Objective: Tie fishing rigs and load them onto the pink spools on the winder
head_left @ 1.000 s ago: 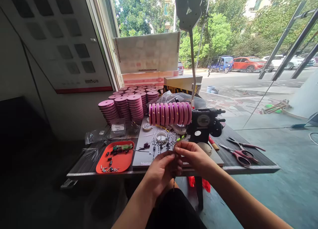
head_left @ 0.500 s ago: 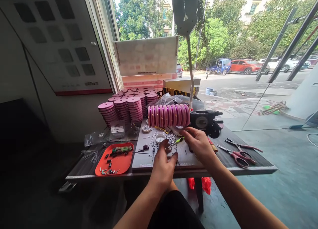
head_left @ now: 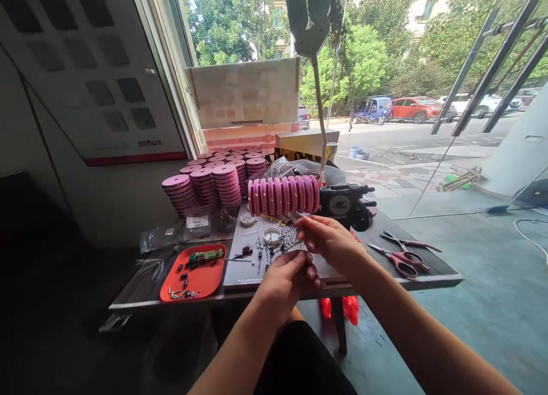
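Note:
My left hand (head_left: pixel 287 278) is closed in a pinch over the front of the white board (head_left: pixel 244 278), holding something too small to make out. Just above and right of it, my right hand (head_left: pixel 327 235) has its fingertips pressed together, also on something I cannot make out. Right above the hands lies a row of pink spools (head_left: pixel 283 195) on a black geared winder (head_left: pixel 345 205). Small white beads (head_left: pixel 290 234) and a round white dish (head_left: pixel 272 236) are behind my left hand. Small black parts (head_left: pixel 260 258) lie on the board to its left.
An orange tray (head_left: pixel 194 275) with a green tool (head_left: pixel 205 257) and small parts stands at the left. Stacked pink spools (head_left: pixel 226 186) are behind it. Scissors (head_left: pixel 402 263) and pliers (head_left: pixel 413 244) lie at the right. A grey upright arm (head_left: pixel 320 109) rises behind the winder.
My left hand has closed from spread fingers into a pinch and come nearer my right hand. The yellow-green thing by my right hand no longer shows. The view has shifted slightly.

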A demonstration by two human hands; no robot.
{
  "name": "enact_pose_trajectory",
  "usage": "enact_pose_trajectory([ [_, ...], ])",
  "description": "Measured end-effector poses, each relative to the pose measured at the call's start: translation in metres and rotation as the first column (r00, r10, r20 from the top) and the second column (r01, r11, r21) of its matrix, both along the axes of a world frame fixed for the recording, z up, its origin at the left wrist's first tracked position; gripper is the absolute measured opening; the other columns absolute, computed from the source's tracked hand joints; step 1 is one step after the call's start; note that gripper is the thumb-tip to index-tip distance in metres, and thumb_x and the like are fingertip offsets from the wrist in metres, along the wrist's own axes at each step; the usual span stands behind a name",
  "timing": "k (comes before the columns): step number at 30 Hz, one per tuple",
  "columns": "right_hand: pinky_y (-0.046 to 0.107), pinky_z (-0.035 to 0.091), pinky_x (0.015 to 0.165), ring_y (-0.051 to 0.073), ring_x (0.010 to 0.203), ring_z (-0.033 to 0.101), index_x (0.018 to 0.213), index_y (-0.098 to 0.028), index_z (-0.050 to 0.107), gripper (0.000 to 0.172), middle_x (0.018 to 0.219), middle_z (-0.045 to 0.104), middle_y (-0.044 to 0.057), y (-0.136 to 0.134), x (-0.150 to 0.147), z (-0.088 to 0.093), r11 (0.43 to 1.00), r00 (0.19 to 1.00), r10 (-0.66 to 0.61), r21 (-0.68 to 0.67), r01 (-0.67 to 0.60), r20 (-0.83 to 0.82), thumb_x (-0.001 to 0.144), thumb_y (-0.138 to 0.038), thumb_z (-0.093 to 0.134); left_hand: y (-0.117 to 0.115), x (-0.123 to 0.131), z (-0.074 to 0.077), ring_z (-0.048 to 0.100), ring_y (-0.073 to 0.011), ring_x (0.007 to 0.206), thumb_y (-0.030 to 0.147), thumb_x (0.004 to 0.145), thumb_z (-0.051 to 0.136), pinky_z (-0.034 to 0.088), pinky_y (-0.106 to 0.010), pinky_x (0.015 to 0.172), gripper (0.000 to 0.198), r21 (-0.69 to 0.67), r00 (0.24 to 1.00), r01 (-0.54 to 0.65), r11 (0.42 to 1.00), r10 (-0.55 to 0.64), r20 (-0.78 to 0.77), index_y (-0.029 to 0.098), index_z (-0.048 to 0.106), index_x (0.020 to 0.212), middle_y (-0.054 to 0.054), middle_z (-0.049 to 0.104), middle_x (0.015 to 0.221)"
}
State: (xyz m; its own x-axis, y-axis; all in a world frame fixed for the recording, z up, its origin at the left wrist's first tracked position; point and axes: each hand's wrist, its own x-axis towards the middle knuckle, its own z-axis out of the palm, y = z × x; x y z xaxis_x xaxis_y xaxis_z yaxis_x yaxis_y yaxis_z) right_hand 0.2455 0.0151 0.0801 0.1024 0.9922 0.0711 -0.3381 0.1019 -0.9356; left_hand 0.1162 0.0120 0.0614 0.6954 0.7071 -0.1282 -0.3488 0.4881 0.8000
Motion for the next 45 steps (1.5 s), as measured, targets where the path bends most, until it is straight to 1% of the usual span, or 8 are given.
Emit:
enact_pose_trajectory([
  [4,0.02,0.024,0.039,0.005,0.039,0.039,0.071,-0.015,0.06,0.031,0.052,0.052,-0.004,0.0,-0.003,0.002,1.0,0.999,-0.002,0.001,0.003,-0.049,0.061,-0.043,0.068,-0.009,-0.013,-0.014,0.048,-0.009,0.045,0.034,0.069,0.067,0.042,-0.026,0.054,0.024,-0.118,0.997,0.07,0.991,-0.071,0.003,0.012,0.057,0.069,0.003,0.046,0.048],
  [9,0.019,0.025,0.039,0.005,0.04,0.041,0.069,-0.015,0.06,0.03,0.051,0.053,-0.003,-0.001,-0.002,0.001,1.0,0.997,-0.013,-0.009,0.012,-0.082,0.059,-0.041,0.071,-0.018,-0.021,-0.029,0.05,-0.0095,0.044,0.034,0.072,0.065,0.043,-0.025,0.051,0.022,-0.143,0.997,0.076,0.987,-0.076,0.001,0.013,0.059,0.07,0.002,0.05,0.048],
  [16,0.018,0.027,0.04,0.005,0.043,0.042,0.07,-0.015,0.061,0.025,0.052,0.053,-0.003,0.001,0.0,-0.002,1.0,0.994,-0.013,0.013,0.015,-0.112,0.063,-0.037,0.07,-0.024,-0.025,-0.024,0.056,-0.013,0.05,0.033,0.074,0.063,0.047,-0.029,0.057,0.022,-0.137,0.999,0.048,0.989,-0.051,-0.018,0.012,0.063,0.079,-0.002,0.058,0.054],
  [22,0.018,0.028,0.039,0.005,0.043,0.043,0.072,-0.015,0.061,0.02,0.053,0.053,-0.003,0.003,0.005,-0.008,0.999,0.993,-0.007,0.036,0.012,-0.116,0.068,-0.034,0.067,-0.027,-0.033,-0.027,0.062,-0.0151,0.064,0.012,0.073,0.06,0.045,-0.029,0.072,0.025,-0.155,0.995,0.096,0.983,-0.089,0.052,0.009,0.063,0.097,-0.008,0.066,0.071],
  [35,0.018,0.028,0.038,0.005,0.039,0.042,0.077,-0.015,0.057,0.025,0.05,0.054,-0.003,0.005,0.004,-0.007,0.999,0.997,-0.025,0.031,0.027,-0.078,0.068,-0.037,0.065,-0.026,-0.038,-0.031,0.059,-0.0131,0.055,0.009,0.072,0.056,0.045,-0.029,0.066,0.026,-0.114,0.993,0.116,0.987,-0.112,0.041,0.008,0.064,0.097,-0.007,0.064,0.066],
  [40,0.018,0.024,0.036,0.005,0.035,0.041,0.078,-0.017,0.053,0.029,0.051,0.059,-0.001,0.007,0.004,-0.002,0.997,0.998,-0.064,0.038,0.065,-0.021,0.067,-0.042,0.064,-0.021,-0.041,-0.028,0.062,-0.0163,0.066,0.012,0.071,0.055,0.044,-0.03,0.071,0.026,0.015,0.989,0.146,0.989,-0.145,-0.03,0.012,0.065,0.095,-0.007,0.067,0.072],
  [43,0.018,0.022,0.036,0.003,0.036,0.039,0.074,-0.015,0.056,0.029,0.059,0.062,-0.001,0.008,0.008,0.001,0.996,0.996,-0.083,0.045,0.082,0.013,0.063,-0.039,0.068,-0.006,-0.03,-0.011,0.06,-0.0207,0.09,0.014,0.069,0.056,0.04,-0.03,0.084,0.026,0.231,0.987,0.144,0.962,-0.125,-0.099,0.013,0.067,0.092,-0.009,0.069,0.091],
  [45,0.018,0.02,0.037,0.001,0.036,0.035,0.07,-0.014,0.058,0.028,0.055,0.057,-0.003,0.008,0.01,0.003,0.995,0.995,-0.092,0.05,0.09,0.032,0.061,-0.037,0.07,0.008,-0.015,0.005,0.062,-0.0218,0.083,0.025,0.074,0.055,0.042,-0.033,0.083,0.027,0.276,0.991,0.128,0.953,-0.111,-0.075,0.011,0.066,0.094,-0.01,0.07,0.084],
])
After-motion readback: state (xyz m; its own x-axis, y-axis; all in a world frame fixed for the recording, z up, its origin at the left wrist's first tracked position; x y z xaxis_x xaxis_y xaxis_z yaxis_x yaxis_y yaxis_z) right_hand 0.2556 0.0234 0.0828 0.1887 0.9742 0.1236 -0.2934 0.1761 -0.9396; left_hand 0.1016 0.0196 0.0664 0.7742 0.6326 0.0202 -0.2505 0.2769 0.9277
